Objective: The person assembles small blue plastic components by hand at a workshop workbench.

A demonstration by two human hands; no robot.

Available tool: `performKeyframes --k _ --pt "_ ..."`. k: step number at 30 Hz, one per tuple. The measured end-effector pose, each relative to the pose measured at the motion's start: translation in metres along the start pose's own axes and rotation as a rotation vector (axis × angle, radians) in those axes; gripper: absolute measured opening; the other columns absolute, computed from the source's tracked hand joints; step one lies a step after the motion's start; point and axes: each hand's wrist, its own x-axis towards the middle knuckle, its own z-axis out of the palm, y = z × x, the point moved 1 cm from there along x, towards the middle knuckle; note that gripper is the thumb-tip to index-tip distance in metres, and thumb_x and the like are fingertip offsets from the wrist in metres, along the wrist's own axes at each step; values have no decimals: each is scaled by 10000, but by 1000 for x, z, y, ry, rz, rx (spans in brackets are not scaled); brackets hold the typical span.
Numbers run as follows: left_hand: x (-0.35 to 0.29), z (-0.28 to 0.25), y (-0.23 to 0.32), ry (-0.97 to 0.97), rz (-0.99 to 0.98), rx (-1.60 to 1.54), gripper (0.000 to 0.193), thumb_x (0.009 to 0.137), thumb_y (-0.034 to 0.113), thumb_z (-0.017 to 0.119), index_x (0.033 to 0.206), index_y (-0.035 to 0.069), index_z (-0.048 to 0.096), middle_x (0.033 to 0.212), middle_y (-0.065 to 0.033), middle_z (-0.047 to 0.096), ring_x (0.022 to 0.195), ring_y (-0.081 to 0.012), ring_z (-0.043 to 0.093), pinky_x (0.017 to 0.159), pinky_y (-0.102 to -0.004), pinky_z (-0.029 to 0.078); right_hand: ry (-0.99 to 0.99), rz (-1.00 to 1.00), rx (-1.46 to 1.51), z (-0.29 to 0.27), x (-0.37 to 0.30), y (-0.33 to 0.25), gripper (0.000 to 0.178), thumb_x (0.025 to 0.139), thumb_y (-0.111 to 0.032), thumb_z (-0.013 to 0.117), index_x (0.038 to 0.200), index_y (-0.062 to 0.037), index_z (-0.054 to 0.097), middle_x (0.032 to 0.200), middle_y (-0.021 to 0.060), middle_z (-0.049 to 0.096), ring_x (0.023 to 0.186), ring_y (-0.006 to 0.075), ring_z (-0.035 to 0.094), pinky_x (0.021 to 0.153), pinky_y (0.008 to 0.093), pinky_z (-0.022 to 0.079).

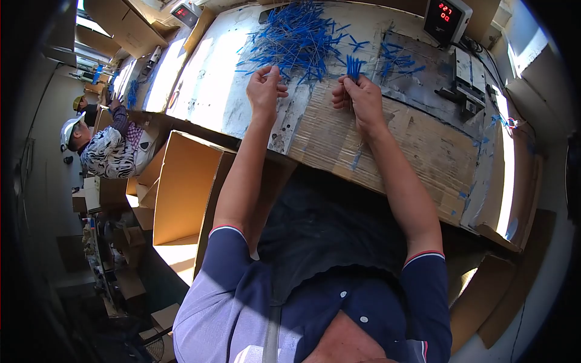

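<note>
Close to the near edge of a large heap of thin blue-tipped sticks (pixel 296 39), my left hand (pixel 264 94) hovers over the white worktop. Its fingers are loosely curled and apart, and nothing shows between them. My right hand (pixel 361 101) is closed around a small upright bundle of blue-tipped sticks (pixel 354 66), blue ends up, above a cardboard sheet (pixel 387 136). The lower part of the bundle is mostly hidden by my fingers. A smaller scatter of blue-tipped sticks (pixel 396 60) lies on a dark plate (pixel 420 85) to the right.
A small metal device (pixel 469 91) stands on the right, with a box with a red digital display (pixel 446 21) behind it. An open cardboard box (pixel 181 193) is below the table's left edge. Two people (pixel 109 145) sit at the far left.
</note>
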Motion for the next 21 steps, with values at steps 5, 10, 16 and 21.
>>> performKeyframes --k 5,10,16,21 --pt "20 0 -8 -60 -21 -52 230 995 208 717 1072 -6 680 872 -68 688 625 -135 661 521 -272 569 -36 9 -83 5 -3 1 220 1071 -170 521 1101 15 637 846 82 697 676 135 650 591 292 545" --pt "27 -12 -2 -41 38 -75 209 1005 198 705 1068 1 678 871 -66 688 659 -144 674 569 -283 597 -35 10 -92 6 -4 -2 210 1062 -165 526 1087 4 648 831 74 690 662 134 640 581 288 537" --pt "28 -42 8 110 100 -100 192 1031 178 655 1070 -10 645 898 -93 695 644 -151 675 532 -275 583 -22 21 -99 7 -5 -2 204 1057 -162 534 1065 0 656 815 67 682 645 133 631 569 289 533" --pt "19 -20 1 -43 -17 -74 233 1013 219 688 1083 -2 661 915 -80 697 662 -151 682 552 -275 582 -40 20 -83 6 -5 -1 203 1056 -166 539 1057 -4 660 803 67 680 630 130 626 559 287 529"
